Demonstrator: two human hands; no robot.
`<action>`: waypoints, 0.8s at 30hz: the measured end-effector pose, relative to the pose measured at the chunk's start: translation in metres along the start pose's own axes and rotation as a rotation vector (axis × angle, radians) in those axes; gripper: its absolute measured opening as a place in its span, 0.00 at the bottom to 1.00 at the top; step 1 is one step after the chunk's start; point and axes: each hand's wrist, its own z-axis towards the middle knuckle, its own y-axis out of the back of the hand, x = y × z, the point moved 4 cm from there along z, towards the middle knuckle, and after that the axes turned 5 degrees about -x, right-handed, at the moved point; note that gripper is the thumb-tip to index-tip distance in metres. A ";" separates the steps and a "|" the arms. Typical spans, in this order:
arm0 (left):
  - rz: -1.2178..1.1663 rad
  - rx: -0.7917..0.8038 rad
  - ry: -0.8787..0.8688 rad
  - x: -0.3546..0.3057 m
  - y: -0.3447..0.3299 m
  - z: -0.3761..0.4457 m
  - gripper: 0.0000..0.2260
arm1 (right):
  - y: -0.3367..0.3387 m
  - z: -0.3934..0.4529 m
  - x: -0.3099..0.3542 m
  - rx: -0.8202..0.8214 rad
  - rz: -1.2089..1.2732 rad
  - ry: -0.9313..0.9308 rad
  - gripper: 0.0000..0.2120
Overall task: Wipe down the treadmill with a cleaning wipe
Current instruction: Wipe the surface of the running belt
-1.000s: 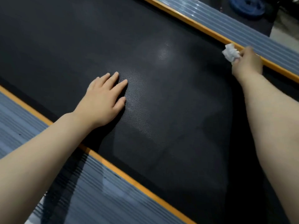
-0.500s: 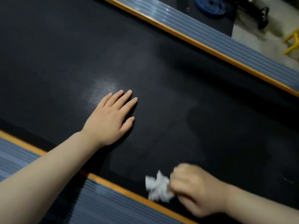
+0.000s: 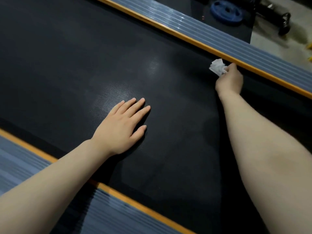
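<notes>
**Right hand with wipe at the far edge of the treadmill belt, left hand flat on the belt**

A person leans over a treadmill, seen from a camera on their head. The black treadmill belt (image 3: 67, 56) fills most of the view and runs as a long band from lower right to upper left. An orange strip (image 3: 194, 41) and a grey ribbed side rail (image 3: 219, 36) border the belt's far edge; a matching strip and rail border its near edge.

The right hand (image 3: 229, 80) lies on the belt just beside the far orange strip, fingers curled round a crumpled white cleaning wipe (image 3: 217, 67). The wipe sticks out of the fist on the side away from the person and appears to touch the belt close to the strip.

The left hand (image 3: 120, 125) lies flat on the belt, nearer the near edge, fingers straight and slightly spread, holding nothing. It looks like a brace.

The relation that matters: the wipe sits at the belt's far edge, so nearly the whole width of the belt lies between it and the person. A stroke across the belt would probably pull the wipe back toward the near strip, passing to the right of the left hand.

A blue weight plate (image 3: 226, 11) lies on the floor beyond the far rail.
</notes>
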 end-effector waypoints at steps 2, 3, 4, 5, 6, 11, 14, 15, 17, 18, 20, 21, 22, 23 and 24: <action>-0.010 0.003 -0.010 0.000 0.000 0.000 0.28 | 0.001 -0.025 0.007 0.002 0.014 0.130 0.07; -0.012 0.003 -0.008 0.000 0.000 0.000 0.28 | 0.007 -0.043 0.009 0.033 0.032 0.248 0.05; -0.009 0.000 -0.003 0.000 0.000 0.000 0.28 | 0.018 -0.068 0.006 0.082 0.059 0.374 0.04; -0.004 -0.003 -0.001 0.000 0.000 0.000 0.28 | 0.032 -0.097 0.000 0.128 0.090 0.501 0.02; -0.003 -0.002 -0.003 0.000 0.000 0.001 0.28 | 0.049 -0.135 -0.009 0.193 0.119 0.624 0.02; -0.004 -0.009 -0.003 0.000 0.001 0.000 0.28 | 0.128 -0.311 -0.052 0.954 0.157 1.122 0.06; -0.011 -0.016 -0.006 0.001 0.001 0.000 0.28 | 0.133 -0.311 -0.051 0.965 0.106 1.429 0.04; -0.015 -0.021 -0.007 0.002 0.000 0.000 0.28 | 0.126 -0.295 -0.041 0.901 0.119 1.478 0.05; -0.026 -0.031 -0.009 0.002 0.000 0.001 0.29 | 0.099 -0.234 -0.022 0.649 0.136 1.402 0.05; -0.026 -0.032 -0.011 0.002 -0.001 0.001 0.29 | 0.081 -0.187 -0.017 0.500 0.102 1.255 0.05; -0.042 -0.041 -0.007 0.003 -0.001 0.003 0.29 | 0.055 -0.083 -0.021 0.204 -0.095 0.804 0.05; -0.051 -0.050 -0.009 0.002 -0.001 0.004 0.29 | 0.050 -0.042 -0.035 0.126 -0.149 0.516 0.07; -0.054 -0.053 -0.011 0.001 -0.001 0.003 0.28 | 0.051 -0.018 -0.052 0.070 -0.139 0.252 0.08; -0.053 -0.057 -0.002 -0.001 -0.002 0.002 0.28 | 0.048 -0.011 -0.065 0.037 -0.116 0.066 0.08; -0.054 -0.063 0.012 -0.001 -0.001 0.003 0.28 | 0.044 -0.016 -0.065 0.014 -0.074 -0.010 0.09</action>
